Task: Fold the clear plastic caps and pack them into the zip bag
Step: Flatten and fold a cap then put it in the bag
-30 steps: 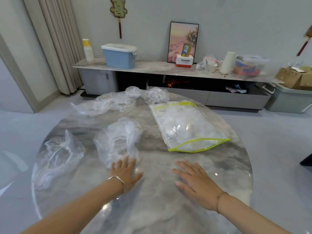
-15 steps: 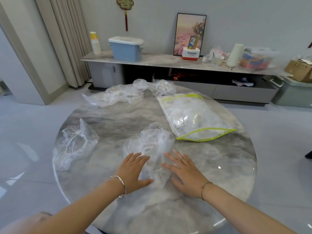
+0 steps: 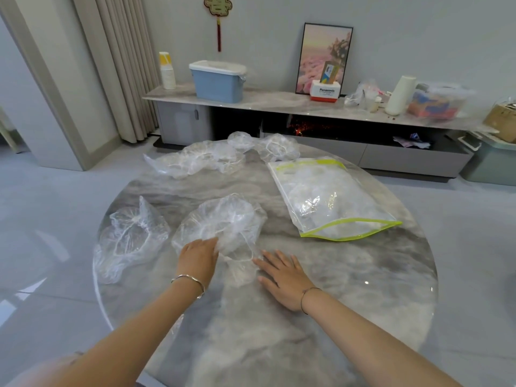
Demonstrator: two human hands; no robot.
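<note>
Your round grey marble tabletop (image 3: pixel 363 275) stands before a long low grey cabinet (image 3: pixel 405 155) at the far wall. Right of centre, the clear zip bag with a yellow-green seal (image 3: pixel 335 202) holds crumpled clear plastic. Your left hand (image 3: pixel 198 261) grips the near clear plastic cap (image 3: pixel 223 219); your right hand (image 3: pixel 284 277) lies flat and released, fingertips at the cap's edge.

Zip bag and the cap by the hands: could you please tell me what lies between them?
Nothing: the head view shows only bare tabletop between cap and zip bag.
</note>
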